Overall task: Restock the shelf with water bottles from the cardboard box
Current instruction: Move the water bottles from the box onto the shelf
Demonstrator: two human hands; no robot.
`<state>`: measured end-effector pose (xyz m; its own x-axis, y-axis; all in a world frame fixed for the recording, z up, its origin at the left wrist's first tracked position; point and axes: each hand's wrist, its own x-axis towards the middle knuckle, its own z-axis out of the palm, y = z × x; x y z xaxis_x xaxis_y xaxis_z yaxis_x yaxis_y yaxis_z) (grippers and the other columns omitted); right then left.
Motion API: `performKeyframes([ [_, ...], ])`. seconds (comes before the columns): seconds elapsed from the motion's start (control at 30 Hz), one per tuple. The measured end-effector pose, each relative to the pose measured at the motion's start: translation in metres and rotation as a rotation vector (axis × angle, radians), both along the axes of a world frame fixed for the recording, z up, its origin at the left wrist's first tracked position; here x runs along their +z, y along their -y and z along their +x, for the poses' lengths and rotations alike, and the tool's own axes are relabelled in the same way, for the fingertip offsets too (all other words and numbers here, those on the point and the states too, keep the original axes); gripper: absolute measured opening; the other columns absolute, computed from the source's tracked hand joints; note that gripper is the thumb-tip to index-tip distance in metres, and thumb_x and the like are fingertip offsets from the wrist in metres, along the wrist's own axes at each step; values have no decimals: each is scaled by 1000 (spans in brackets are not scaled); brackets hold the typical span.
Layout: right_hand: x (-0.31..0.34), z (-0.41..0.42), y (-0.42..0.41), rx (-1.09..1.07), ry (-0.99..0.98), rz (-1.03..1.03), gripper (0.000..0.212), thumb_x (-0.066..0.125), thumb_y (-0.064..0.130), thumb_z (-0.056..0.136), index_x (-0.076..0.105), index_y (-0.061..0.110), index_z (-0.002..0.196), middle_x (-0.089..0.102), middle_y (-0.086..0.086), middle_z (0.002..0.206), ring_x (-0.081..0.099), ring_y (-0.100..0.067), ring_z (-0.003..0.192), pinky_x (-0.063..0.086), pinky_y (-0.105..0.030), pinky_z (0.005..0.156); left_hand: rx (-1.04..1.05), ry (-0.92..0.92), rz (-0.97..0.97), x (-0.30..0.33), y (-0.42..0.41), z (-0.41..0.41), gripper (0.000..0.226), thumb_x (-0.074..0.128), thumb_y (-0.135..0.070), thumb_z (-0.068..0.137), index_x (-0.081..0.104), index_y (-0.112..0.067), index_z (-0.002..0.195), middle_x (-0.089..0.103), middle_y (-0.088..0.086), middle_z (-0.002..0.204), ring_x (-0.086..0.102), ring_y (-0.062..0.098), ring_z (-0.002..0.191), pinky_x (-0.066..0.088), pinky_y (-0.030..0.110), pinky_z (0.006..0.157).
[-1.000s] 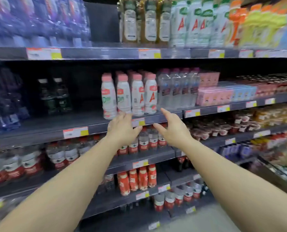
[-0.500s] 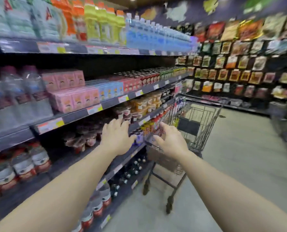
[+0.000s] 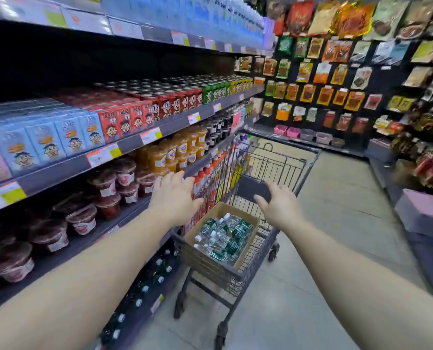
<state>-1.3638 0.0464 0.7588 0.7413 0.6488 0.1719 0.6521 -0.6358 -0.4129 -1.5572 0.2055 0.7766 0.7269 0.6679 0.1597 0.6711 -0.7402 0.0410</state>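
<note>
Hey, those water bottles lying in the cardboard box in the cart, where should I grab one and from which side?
Probably from above: the cardboard box is open on top, and its walls and the cart block the sides. The water bottles lie jumbled on their sides, so take the grip across the body of a top one, near its green label. Both the left hand and right hand are open and empty.

— What lines the aisle?
— Dark metal shelving [image 3: 144, 142] on the left, a black pegboard wall of hanging snack packets [image 3: 336, 79] ahead.
— And underfoot?
— A pale grey tiled floor [image 3: 336, 223], evenly lit.
</note>
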Motion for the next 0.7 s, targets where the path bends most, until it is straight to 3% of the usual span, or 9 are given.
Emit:
performKeyframes([
  [0.47,-135,221,-188,382,-202,-314,64,53,42,96,27,22,151,40,-8,150,43,-29,132,38,-42,107,332,-77,-293,-145,-121,182,74,51,-59,92,31,-20,152,24,10,161,23,30,147,22,47,119],
  [0.6,-172,238,-226,474,-271,-408,62,54,41,95,31,20,149,49,-11,140,56,-30,116,48,-43,97,427,-103,-359,-176,-128,187,73,54,-58,91,34,-19,150,31,11,158,29,31,144,27,47,117],
  [0.7,-206,234,-244,531,-329,-504,62,55,37,95,31,17,149,48,-14,141,56,-31,116,49,-44,97,466,-111,-414,-201,-135,185,75,57,-57,89,37,-18,149,34,12,157,31,31,144,28,45,116],
])
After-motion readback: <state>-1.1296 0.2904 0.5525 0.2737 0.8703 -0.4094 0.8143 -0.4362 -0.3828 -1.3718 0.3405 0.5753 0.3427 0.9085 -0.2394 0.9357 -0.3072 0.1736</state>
